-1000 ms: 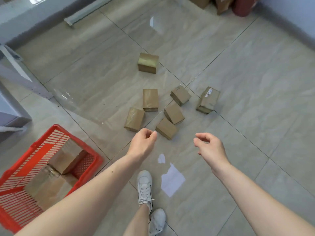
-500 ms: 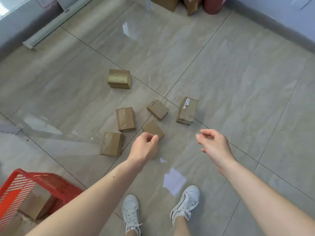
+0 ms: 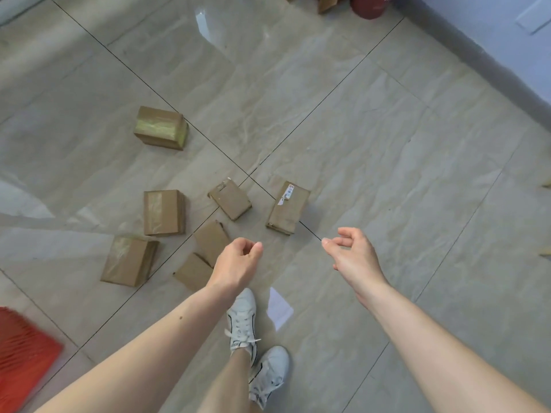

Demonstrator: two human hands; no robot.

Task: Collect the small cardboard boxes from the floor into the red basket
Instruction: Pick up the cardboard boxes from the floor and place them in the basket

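Observation:
Several small cardboard boxes lie on the tiled floor. One box with a shiny taped top [image 3: 161, 128] sits apart at the far left. A labelled box [image 3: 287, 207] lies just beyond my right hand [image 3: 353, 259], which is loosely curled and holds nothing. My left hand [image 3: 237, 263] hangs empty, fingers loosely curled, over two flat boxes [image 3: 210, 241] [image 3: 192, 271]. More boxes lie at the left [image 3: 162, 212] [image 3: 128, 260] and in the middle [image 3: 229, 198]. Only a corner of the red basket [image 3: 24, 353] shows at the bottom left.
My two white shoes [image 3: 243, 320] stand below the hands, beside a scrap of white paper [image 3: 278, 308]. A wall with a dark skirting [image 3: 477, 58] runs along the right. Larger cartons and a red container [image 3: 365, 5] stand at the far top edge.
I have stepped closer to the boxes, and the view has swung right so the red basket has slid almost out of frame. Both hands stay empty and loosely curled.

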